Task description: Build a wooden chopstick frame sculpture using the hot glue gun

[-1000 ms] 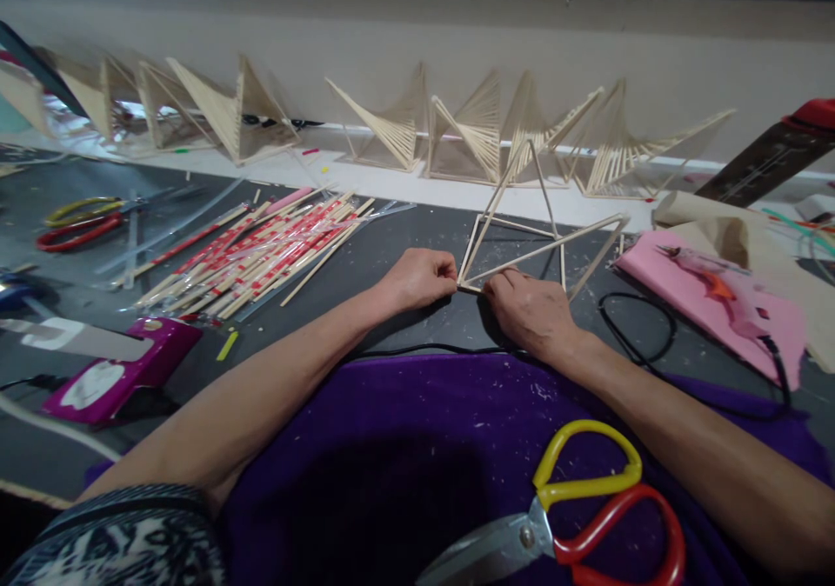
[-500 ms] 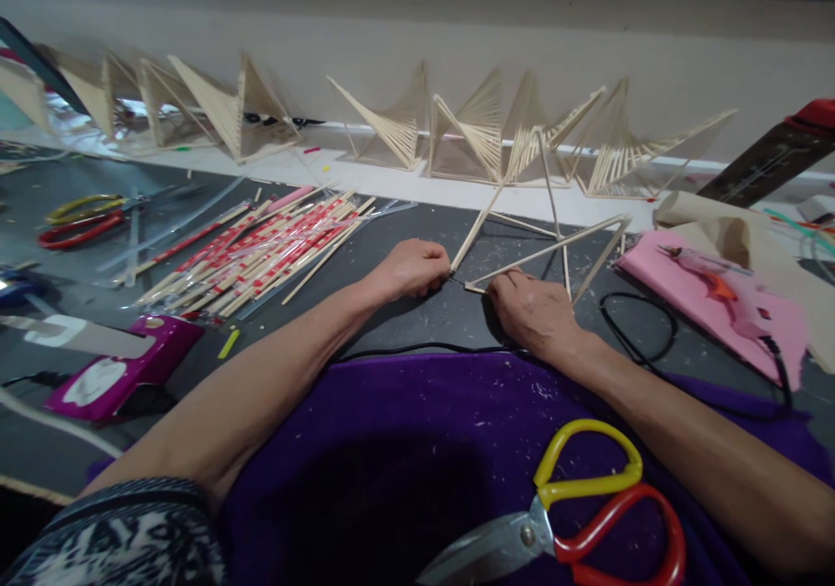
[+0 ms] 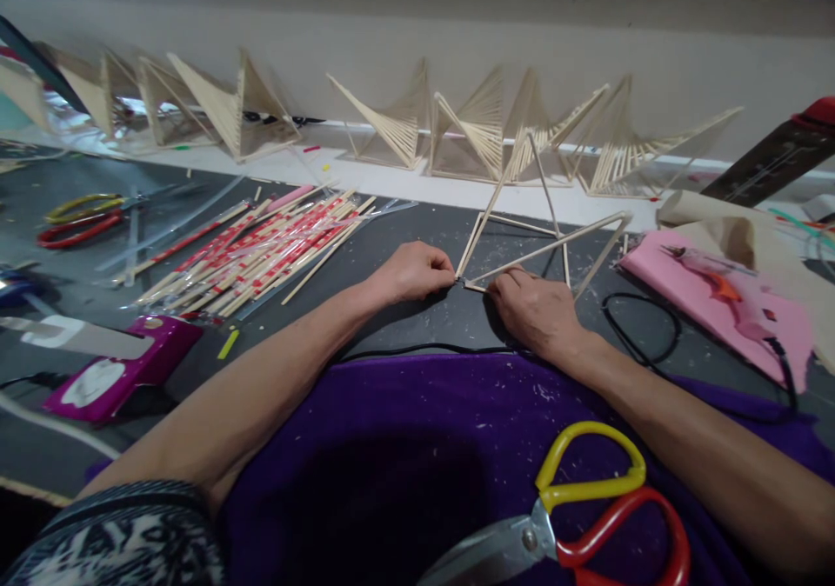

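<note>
A frame of thin wooden sticks [image 3: 548, 248] stands on the grey table in front of me, two slanted peaks rising from its base. At the frame's near corner, my left hand [image 3: 421, 271] pinches the low end of a stick between thumb and fingers. My right hand [image 3: 535, 309] lies just right of that corner, its fingers curled down over the base stick. The stick ends at the corner are close together, with a small dark spot between them. My right fingertips are partly hidden by the hand itself.
Wrapped stick bundles [image 3: 261, 251] lie left, near a purple power strip [image 3: 127, 377] and yellow-red scissors [image 3: 84, 221]. A pink glue gun [image 3: 731, 295] rests on pink foam [image 3: 658, 260] at right. Large scissors [image 3: 548, 525] lie on purple cloth [image 3: 391, 447]. Finished stick models [image 3: 391, 125] line the wall.
My left hand has shifted slightly right with the stick end, narrowing the gap at the near corner. The frame's tall peak has leaned a little left. My right hand has barely moved.
</note>
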A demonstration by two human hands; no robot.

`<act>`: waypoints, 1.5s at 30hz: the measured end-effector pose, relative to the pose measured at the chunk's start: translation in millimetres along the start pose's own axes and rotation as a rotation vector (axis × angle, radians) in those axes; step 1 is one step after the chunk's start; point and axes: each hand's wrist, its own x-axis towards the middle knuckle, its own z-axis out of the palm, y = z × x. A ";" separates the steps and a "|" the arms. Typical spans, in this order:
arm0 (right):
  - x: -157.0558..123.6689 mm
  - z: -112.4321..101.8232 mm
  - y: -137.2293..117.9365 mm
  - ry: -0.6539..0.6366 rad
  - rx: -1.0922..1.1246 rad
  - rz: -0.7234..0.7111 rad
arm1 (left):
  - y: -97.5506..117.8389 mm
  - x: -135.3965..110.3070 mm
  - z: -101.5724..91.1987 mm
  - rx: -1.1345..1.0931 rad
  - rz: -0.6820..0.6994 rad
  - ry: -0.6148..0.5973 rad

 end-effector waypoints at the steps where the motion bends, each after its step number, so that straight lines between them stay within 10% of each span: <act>1: -0.3 0.1 0.2 0.005 -0.005 -0.002 | 0.5 -0.5 0.2 0.013 0.013 0.003; 25: -12.2 -9.7 11.4 0.014 -0.062 0.005 | -4.1 -0.4 -0.4 -0.192 -0.026 -0.066; 45: -23.0 -12.7 4.5 0.222 -0.061 -0.187 | 10.1 -11.9 6.1 0.453 0.255 0.097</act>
